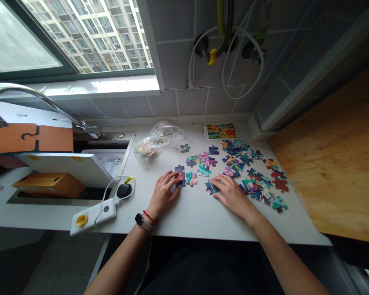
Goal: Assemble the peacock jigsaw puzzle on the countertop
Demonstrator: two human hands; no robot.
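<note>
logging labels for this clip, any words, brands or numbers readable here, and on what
Nothing here reads clearly.
Picture card: any lettering too small to read.
Orange box: markings blurred.
Puzzle pieces: colours only, no legible letters.
Watch: face too small.

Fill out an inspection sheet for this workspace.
Surface: white countertop, next to a sink.
Job's things: loose puzzle pieces spread right of centre; picture card at the back; clear bag holding more pieces.
Clutter: white power bank; dark oval case; orange box at the sink.
Hands: left hand, fingers on a dark piece; right hand flat, fingertips touching a blue piece.
Cables: white cable loops from the power bank around the case; hoses hang on the tiled wall.
Surroundings: faucet, window, wooden board at right.
</note>
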